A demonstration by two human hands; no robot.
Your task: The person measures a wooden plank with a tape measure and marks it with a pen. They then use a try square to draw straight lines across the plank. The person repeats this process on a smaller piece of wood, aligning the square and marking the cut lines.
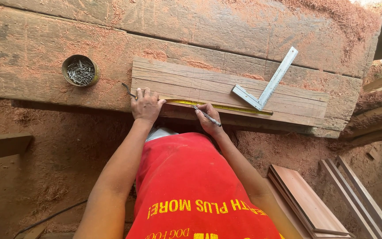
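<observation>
Left hand [146,106]: fingers flat, pinning the tape's near end to the board's left part.
Right hand [208,117]: closed on a pencil [207,115], tip at the tape.
Tape measure [219,106]: yellow, long axis left–right along the wooden board [226,90], running rightward from both hands — right hand nearer its middle.
Steel square [268,84]: on the board, beyond the right hand.
Desk [32,48]: rough, sawdusty; tin of nails [80,71] far left.

The single head camera is looking steeply down from above the person's own chest, facing forward over the red shirt [200,190] toward the bench [32,53]. It is sitting close, taking in both forearms and the bench's near edge at mid-frame, its far edge along the top. Sawdust ground is showing below the bench on both sides.
</observation>
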